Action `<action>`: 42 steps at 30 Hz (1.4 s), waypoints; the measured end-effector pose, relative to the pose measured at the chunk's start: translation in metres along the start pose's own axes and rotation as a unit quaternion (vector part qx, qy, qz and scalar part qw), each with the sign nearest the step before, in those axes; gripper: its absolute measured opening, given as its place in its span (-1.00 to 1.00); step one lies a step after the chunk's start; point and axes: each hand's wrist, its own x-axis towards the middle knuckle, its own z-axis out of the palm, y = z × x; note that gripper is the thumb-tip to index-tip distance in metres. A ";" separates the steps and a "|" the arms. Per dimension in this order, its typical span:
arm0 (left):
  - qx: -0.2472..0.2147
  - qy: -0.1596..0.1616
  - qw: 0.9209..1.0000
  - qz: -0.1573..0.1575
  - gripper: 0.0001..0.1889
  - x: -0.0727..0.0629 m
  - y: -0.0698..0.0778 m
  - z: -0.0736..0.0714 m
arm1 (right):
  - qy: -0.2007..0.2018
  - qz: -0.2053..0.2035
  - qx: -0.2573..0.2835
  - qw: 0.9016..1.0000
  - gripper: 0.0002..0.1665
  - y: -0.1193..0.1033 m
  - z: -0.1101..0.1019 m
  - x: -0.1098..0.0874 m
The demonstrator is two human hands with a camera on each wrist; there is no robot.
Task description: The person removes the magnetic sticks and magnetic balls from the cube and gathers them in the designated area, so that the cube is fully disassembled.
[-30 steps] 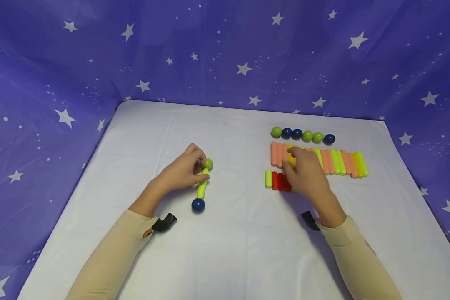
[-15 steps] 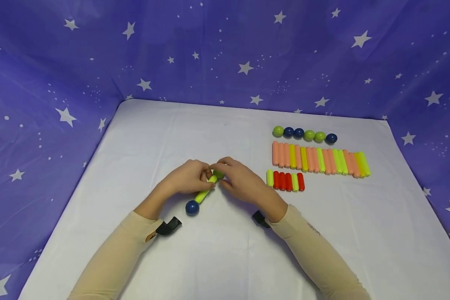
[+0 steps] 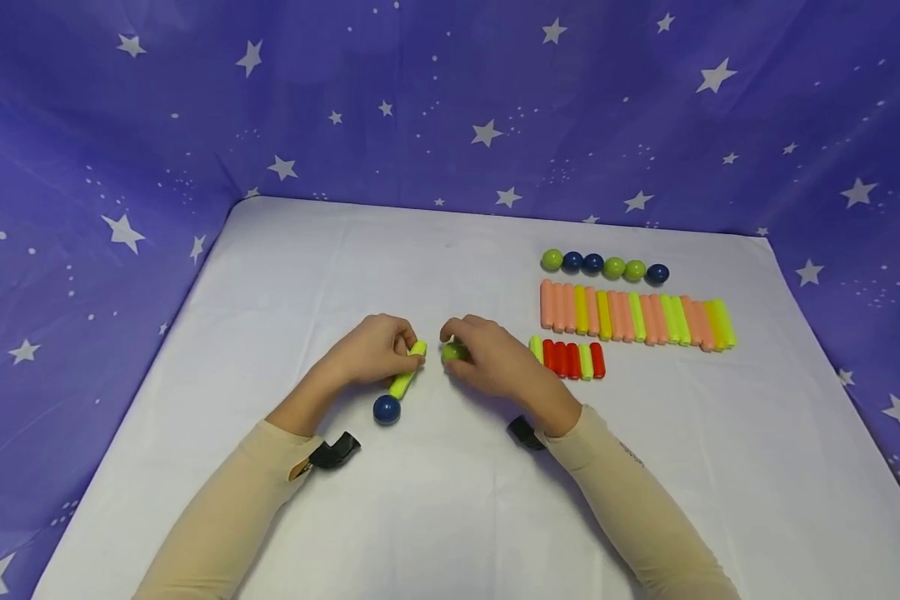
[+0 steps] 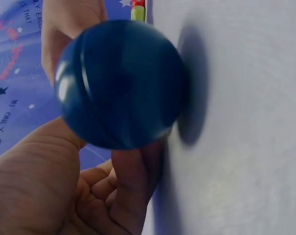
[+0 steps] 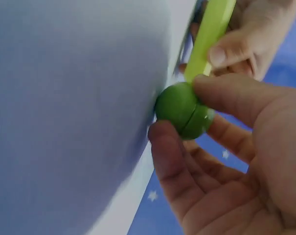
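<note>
Between thumb and fingers, my left hand [image 3: 371, 350] pinches a yellow-green stick [image 3: 401, 385] [image 5: 210, 41]. At the stick's near end sits a shiny dark blue ball [image 3: 387, 410], which fills much of the left wrist view as a blue ball with a seam [image 4: 123, 88]. My right hand [image 3: 495, 358] holds a green ball [image 3: 452, 353] [image 5: 176, 105] by its fingertips, just right of the stick's far end. A small gap shows between ball and stick in the head view. Part of the stick is hidden by the left fingers.
At the back right lies a row of green and blue balls [image 3: 593, 263]. In front of it runs a long row of pink and yellow sticks [image 3: 628, 317], then a short row of red and yellow-green sticks [image 3: 572, 362]. A starry purple cloth [image 3: 420, 108] surrounds the white table [image 3: 420, 517].
My right hand came left from the stick rows to the green ball at the stick's far end. The ball has come off the stick and moved slightly right with that hand.
</note>
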 end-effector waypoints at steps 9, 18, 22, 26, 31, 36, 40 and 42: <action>-0.081 -0.021 0.996 -0.039 -0.75 0.005 -0.013 0.000 | 0.114 0.043 0.117 0.986 -0.60 0.046 -0.042 -0.017; -0.102 -0.025 0.993 -0.044 -0.75 0.004 -0.013 -0.001 | 0.269 0.154 0.091 0.946 -0.54 0.111 -0.083 -0.054; -0.110 -0.024 0.993 -0.046 -0.74 0.003 -0.015 -0.002 | 0.297 0.247 0.033 0.922 -0.50 0.146 -0.102 -0.077; -0.127 -0.022 0.991 -0.046 -0.73 0.003 -0.017 -0.001 | 0.286 0.328 0.009 0.901 -0.46 0.177 -0.124 -0.099; -0.143 -0.025 0.988 -0.050 -0.71 0.002 -0.019 0.001 | 0.226 0.409 0.024 0.884 -0.36 0.213 -0.144 -0.116; -0.147 -0.022 0.988 -0.052 -0.71 0.003 -0.021 0.002 | 0.152 0.437 0.005 0.887 -0.39 0.236 -0.152 -0.111; -0.148 -0.021 0.987 -0.055 -0.73 0.004 -0.021 0.003 | 0.120 0.433 -0.015 0.893 -0.45 0.246 -0.153 -0.102; -0.149 -0.022 0.987 -0.054 -0.74 0.004 -0.021 0.003 | 0.107 0.431 -0.019 0.896 -0.47 0.251 -0.153 -0.098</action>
